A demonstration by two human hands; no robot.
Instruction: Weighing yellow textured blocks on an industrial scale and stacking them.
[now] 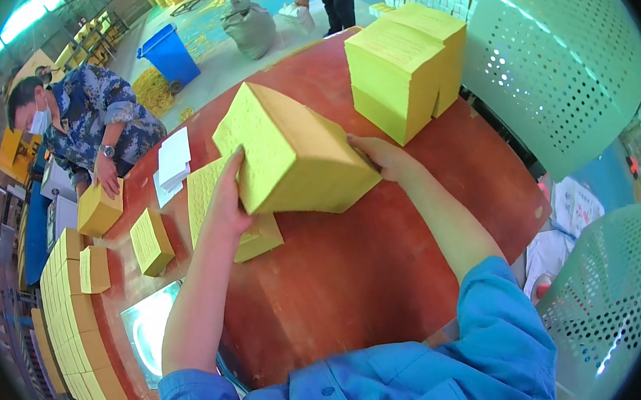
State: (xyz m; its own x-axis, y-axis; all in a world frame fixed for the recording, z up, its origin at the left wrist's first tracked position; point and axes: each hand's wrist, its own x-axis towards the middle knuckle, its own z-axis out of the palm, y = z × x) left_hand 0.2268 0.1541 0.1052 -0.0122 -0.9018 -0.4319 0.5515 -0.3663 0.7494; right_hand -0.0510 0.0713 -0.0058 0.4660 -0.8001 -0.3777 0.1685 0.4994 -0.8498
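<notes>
Where the large yellow stack (pixel 279 158) was: held up between two bare hands, tilted, over the middle of the red-brown bench (pixel 359 288).
Left grip (pixel 227 197): spread along the left side of the large yellow stack, palm toward it, bearing part of the load.
Right grip (pixel 387 156): fingers set against the right end of the same stack; the load was shared by both hands. Contact on the underside was hidden.
Under the load: a lower yellow stack (pixel 203 187) lay on the bench, partly covered by the left arm (pixel 199 294). Whether it touched the raised one could not be told.
Far right of bench: a bulky yellow block (pixel 393 72), upright, well apart, a narrow slit in its side.
Left of bench: a narrow yellow block (pixel 151 241), a small yellow block (pixel 94 269) and a row of yellow stacks (pixel 80 328) along the edge.
White cards (pixel 173 156): piled just beyond the lower yellow stack.
Bright panel (pixel 139 326): glaring, beside the left arm.
Co-worker's hand (pixel 108 174): rested on a yellow block (pixel 99 212).
Floor beyond: blue bin (pixel 169 55), grey sack (pixel 248 27).
</notes>
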